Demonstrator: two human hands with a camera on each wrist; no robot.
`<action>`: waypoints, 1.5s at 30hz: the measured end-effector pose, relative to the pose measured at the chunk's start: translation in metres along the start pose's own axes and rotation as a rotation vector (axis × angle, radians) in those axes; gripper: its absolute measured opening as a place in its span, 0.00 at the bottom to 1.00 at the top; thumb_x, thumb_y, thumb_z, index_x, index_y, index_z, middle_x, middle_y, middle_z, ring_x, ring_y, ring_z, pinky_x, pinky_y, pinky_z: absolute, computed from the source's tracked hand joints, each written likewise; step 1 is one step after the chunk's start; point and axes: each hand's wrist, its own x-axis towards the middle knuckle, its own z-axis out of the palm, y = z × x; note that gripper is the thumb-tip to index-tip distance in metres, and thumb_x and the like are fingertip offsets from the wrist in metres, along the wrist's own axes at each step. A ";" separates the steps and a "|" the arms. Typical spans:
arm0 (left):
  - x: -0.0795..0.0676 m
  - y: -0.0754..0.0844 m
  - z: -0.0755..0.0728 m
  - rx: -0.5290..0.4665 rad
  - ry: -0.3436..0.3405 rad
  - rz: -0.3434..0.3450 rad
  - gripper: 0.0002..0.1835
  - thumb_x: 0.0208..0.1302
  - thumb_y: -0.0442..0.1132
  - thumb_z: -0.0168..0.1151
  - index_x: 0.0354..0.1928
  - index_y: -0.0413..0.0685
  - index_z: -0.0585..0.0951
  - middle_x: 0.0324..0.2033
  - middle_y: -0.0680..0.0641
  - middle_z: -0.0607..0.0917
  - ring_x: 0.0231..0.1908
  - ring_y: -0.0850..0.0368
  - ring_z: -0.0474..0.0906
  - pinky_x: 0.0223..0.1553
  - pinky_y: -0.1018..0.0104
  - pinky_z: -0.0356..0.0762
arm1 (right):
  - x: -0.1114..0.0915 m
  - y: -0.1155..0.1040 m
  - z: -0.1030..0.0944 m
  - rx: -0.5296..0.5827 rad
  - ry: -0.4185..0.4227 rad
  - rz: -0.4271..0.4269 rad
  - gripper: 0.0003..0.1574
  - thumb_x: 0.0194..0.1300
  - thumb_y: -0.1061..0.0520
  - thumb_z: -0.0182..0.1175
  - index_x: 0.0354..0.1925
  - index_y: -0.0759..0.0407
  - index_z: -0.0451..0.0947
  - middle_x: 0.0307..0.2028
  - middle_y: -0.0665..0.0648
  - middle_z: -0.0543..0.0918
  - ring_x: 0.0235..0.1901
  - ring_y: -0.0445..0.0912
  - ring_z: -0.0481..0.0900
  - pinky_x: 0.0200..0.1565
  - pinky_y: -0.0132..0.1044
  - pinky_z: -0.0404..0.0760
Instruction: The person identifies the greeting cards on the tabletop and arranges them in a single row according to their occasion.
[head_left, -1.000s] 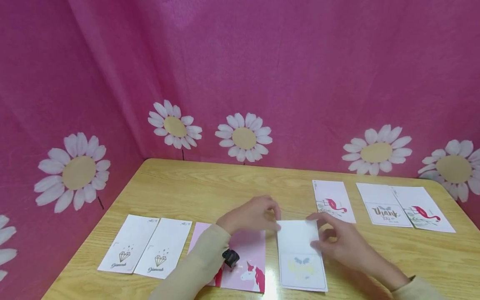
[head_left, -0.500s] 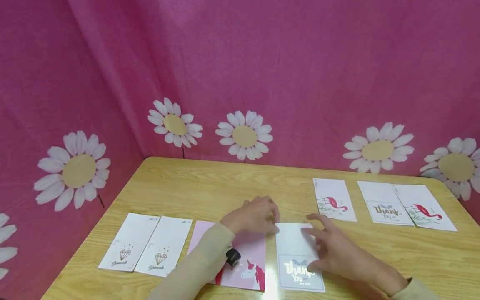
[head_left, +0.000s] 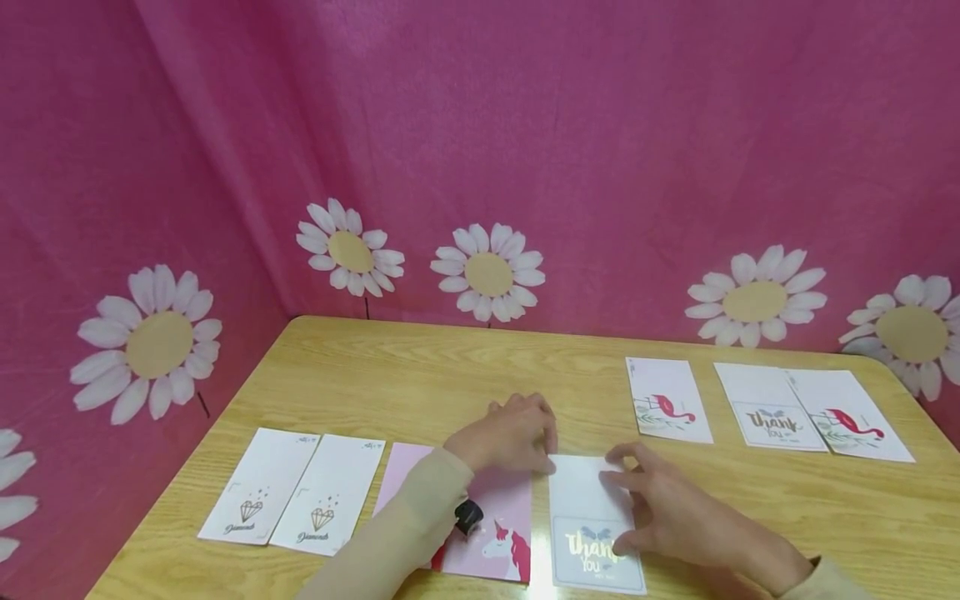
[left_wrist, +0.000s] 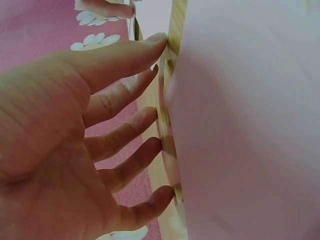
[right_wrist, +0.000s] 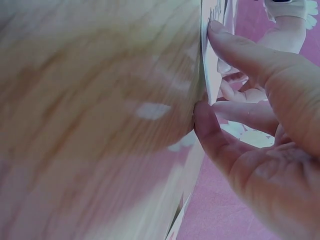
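Note:
A white "Thank You" card [head_left: 581,492] lies on the table in front of me, its printed panel at the near end. At its upper left corner is my left hand [head_left: 506,435], thumb right at the edge; in the left wrist view the other fingers of this left hand [left_wrist: 75,135] are spread, their tips at the table. From the right, my right hand [head_left: 675,508] reaches over the card with thumb and fingertips touching it. The right wrist view shows that thumb [right_wrist: 245,52] on the card [right_wrist: 212,75]. Pink unicorn cards [head_left: 498,500] lie left of it, partly under my left arm.
Two diamond cards [head_left: 258,483] lie side by side at the left. Toward the back right are a flamingo card [head_left: 663,383], another thank-you card [head_left: 761,387] and a second flamingo card [head_left: 832,396]. A pink flowered curtain [head_left: 600,167] hangs behind the wooden table [head_left: 420,358].
The thank-you card has slid slightly nearer and to the left. My right hand has shifted left over it, its thumb now on the printed panel. My left hand has barely moved.

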 end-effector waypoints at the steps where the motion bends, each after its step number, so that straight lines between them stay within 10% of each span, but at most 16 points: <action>1: 0.000 0.000 0.000 -0.004 -0.002 0.000 0.06 0.60 0.47 0.74 0.33 0.58 0.85 0.61 0.52 0.77 0.63 0.51 0.69 0.67 0.37 0.64 | 0.000 0.000 0.000 -0.001 -0.002 0.001 0.38 0.48 0.47 0.82 0.55 0.62 0.83 0.62 0.61 0.72 0.33 0.29 0.71 0.35 0.26 0.79; 29: 0.002 -0.001 -0.002 -0.054 -0.033 -0.027 0.06 0.58 0.45 0.76 0.32 0.59 0.86 0.61 0.54 0.77 0.65 0.51 0.68 0.70 0.36 0.61 | 0.005 -0.002 -0.002 -0.097 -0.080 -0.004 0.38 0.51 0.39 0.78 0.55 0.58 0.83 0.58 0.58 0.75 0.37 0.33 0.71 0.39 0.30 0.76; 45: 0.002 0.000 -0.003 -0.027 -0.046 -0.020 0.06 0.58 0.45 0.76 0.33 0.60 0.86 0.59 0.55 0.77 0.61 0.53 0.68 0.67 0.39 0.64 | -0.003 0.009 -0.001 -0.123 0.049 -0.070 0.39 0.59 0.30 0.69 0.59 0.51 0.82 0.58 0.53 0.79 0.50 0.44 0.78 0.53 0.47 0.83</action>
